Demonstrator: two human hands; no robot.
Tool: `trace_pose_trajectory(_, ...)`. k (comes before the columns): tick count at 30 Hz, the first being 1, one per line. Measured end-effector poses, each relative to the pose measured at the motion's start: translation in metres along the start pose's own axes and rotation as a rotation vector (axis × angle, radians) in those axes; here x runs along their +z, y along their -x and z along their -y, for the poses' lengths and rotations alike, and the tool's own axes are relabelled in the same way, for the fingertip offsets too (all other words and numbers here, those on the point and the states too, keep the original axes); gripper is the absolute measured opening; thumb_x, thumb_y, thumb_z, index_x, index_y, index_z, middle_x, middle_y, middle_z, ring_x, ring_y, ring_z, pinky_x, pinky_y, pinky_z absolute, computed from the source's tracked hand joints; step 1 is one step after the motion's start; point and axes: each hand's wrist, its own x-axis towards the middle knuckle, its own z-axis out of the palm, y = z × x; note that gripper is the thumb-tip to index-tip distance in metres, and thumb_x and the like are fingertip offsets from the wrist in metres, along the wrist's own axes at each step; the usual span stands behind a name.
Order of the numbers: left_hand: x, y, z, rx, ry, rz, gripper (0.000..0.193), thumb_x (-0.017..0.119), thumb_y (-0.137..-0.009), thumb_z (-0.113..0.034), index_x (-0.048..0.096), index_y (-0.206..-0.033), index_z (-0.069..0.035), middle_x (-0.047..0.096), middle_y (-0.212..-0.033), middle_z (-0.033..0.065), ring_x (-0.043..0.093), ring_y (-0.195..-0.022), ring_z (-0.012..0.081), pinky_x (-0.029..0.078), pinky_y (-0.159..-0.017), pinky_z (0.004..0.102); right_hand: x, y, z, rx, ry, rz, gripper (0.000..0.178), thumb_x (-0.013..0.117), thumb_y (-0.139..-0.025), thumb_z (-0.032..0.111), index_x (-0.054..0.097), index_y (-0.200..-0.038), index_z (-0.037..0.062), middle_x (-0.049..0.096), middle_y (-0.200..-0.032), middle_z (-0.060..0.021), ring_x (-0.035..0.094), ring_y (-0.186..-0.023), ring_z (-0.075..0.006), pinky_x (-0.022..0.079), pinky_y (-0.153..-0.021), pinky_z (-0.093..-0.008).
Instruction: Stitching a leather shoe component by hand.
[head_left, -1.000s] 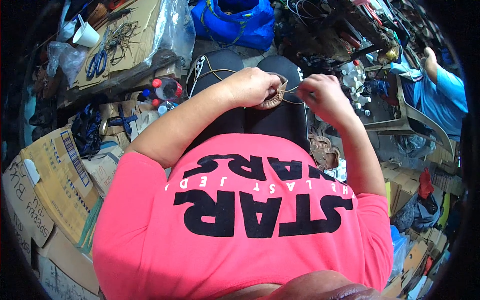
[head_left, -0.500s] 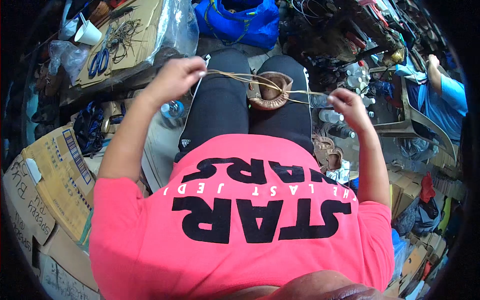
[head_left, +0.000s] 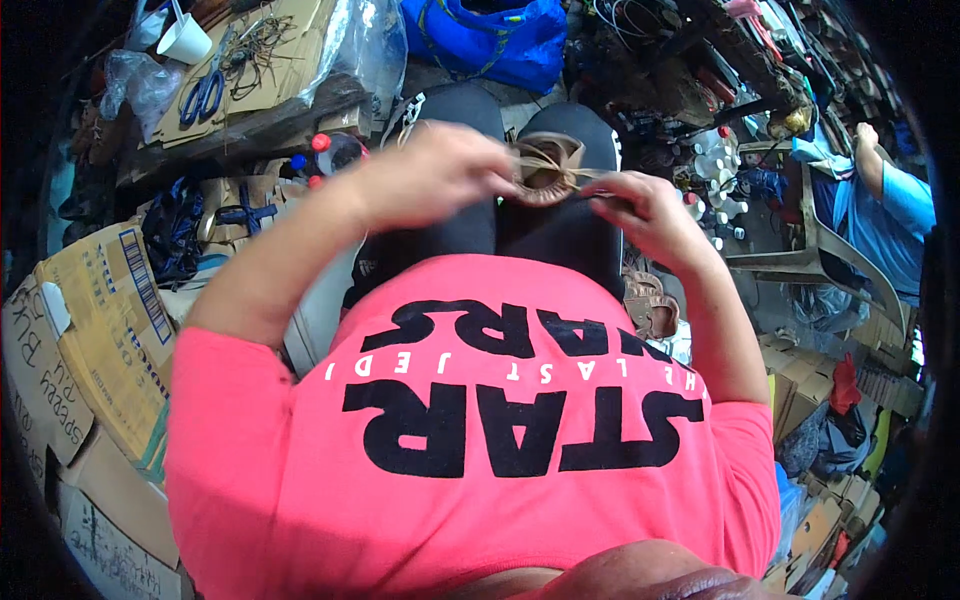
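Note:
A small tan leather shoe (head_left: 548, 165) rests on my lap, across my black trousers (head_left: 470, 225). My left hand (head_left: 440, 170) is closed on a thin tan thread at the shoe's left side. My right hand (head_left: 635, 205) pinches the same thread at the shoe's right edge. The thread runs across the top of the shoe between both hands. My pink shirt fills the lower half of the view.
Flat cardboard with blue scissors (head_left: 205, 95) and a white cup (head_left: 185, 40) lies at upper left. Cardboard boxes (head_left: 105, 330) stack at left. A blue bag (head_left: 490, 35) sits ahead. Another tan shoe (head_left: 650, 300) lies by my right thigh. A person in blue (head_left: 880, 210) sits at right.
Both hands, spread wide half a second ago with the thread stretched out, have come back in to the shoe. The shoe stays on my lap.

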Motion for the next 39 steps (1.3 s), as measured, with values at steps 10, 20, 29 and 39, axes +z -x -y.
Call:
trace_pose_trajectory(10,-0.289,0.177,0.155,-1.115,-1.200,-0.457,0.028,0.057,-0.085,-0.026,0.066,-0.103,-0.007,0.066,-0.097,0.0161,0.064,-0.087,0.0296,0.048,-0.077,0.0370,-0.183,0.335,-0.250,1.214,0.722,-0.348,0.029,0.056,-0.086,0.034,0.064,-0.112,0.0211,0.064,-0.106,-0.0127,0.062,-0.099,-0.0296,0.048,-0.084,-0.0372)
trace_pose_trajectory(20,0.024,-0.028,0.033,-0.177,-0.089,-0.087,0.035,0.064,-0.082,-0.018,0.060,-0.115,-0.008,0.063,-0.105,0.0128,0.061,-0.096,0.0269,0.046,-0.086,0.0343,-0.014,0.011,-0.037,0.157,-0.147,-0.205,0.035,0.051,-0.089,0.004,0.058,-0.122,0.0087,0.046,-0.086,-0.0031,0.050,-0.073,-0.0093,0.042,-0.067,-0.0214)
trace_pose_trajectory(29,0.036,-0.028,0.037,-0.135,-0.206,-0.133,0.018,0.060,-0.086,-0.021,0.062,-0.089,-0.003,0.059,-0.071,0.0144,0.058,-0.066,0.0270,0.045,-0.063,0.0341,0.012,-0.010,-0.029,0.318,-0.660,-0.124,0.020,0.047,-0.097,0.024,0.059,-0.104,0.0094,0.048,-0.069,0.0061,0.040,-0.059,-0.0021,0.029,-0.050,-0.0167)
trace_pose_trajectory(39,0.014,-0.042,0.034,-0.081,-0.054,-0.323,0.026,0.062,-0.083,-0.019,0.063,-0.107,-0.007,0.061,-0.107,0.0098,0.057,-0.103,0.0250,0.045,-0.089,0.0327,-0.010,-0.006,-0.050,0.108,-0.101,-0.272,0.041,0.048,-0.080,-0.011,0.064,-0.112,0.0099,0.053,-0.095,-0.0038,0.053,-0.075,-0.0106,0.047,-0.073,-0.0244)
